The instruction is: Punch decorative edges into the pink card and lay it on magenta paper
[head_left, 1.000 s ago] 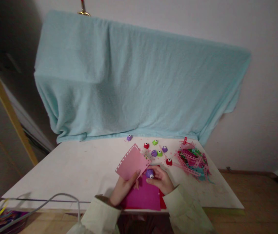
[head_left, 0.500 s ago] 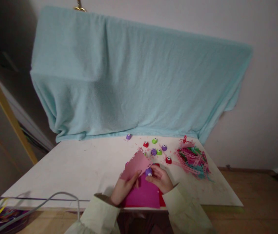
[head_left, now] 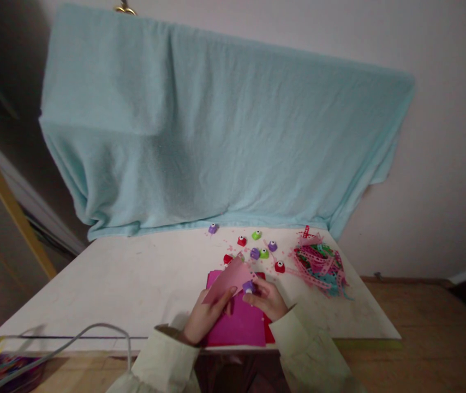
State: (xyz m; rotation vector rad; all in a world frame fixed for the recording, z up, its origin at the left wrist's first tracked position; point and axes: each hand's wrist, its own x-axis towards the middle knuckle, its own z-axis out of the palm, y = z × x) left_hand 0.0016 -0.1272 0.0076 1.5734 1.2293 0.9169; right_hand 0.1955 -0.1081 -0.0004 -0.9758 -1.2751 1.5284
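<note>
A light pink sheet of paper (head_left: pixel 228 279) with small holes along its far edge is pinched in my left hand (head_left: pixel 207 317), tilted up from the table. My right hand (head_left: pixel 270 300) grips a small purple craft punch (head_left: pixel 249 286) at the sheet's right edge, fingers curled round it. Whether the edge sits inside the punch's slot, I cannot tell. Below both hands lie a magenta sheet (head_left: pixel 239 327) and a red sheet (head_left: pixel 269 334) partly under it. Just beyond the pink sheet is a red punch (head_left: pixel 228 259), partly covered.
Several more punches, among them a green punch (head_left: pixel 256 235) and a red punch (head_left: pixel 280 267), stand on the white table (head_left: pixel 126 289) amid pink paper bits. At right is a heap of punched paper strips (head_left: pixel 321 267). A grey cable (head_left: pixel 106 325) loops at front left; a blue cloth (head_left: pixel 233 136) hangs behind.
The pink sheet has tipped lower and shifted slightly, uncovering a red punch and the magenta sheet's far left corner. My right hand still holds the purple punch; the whole view has shifted a little.
</note>
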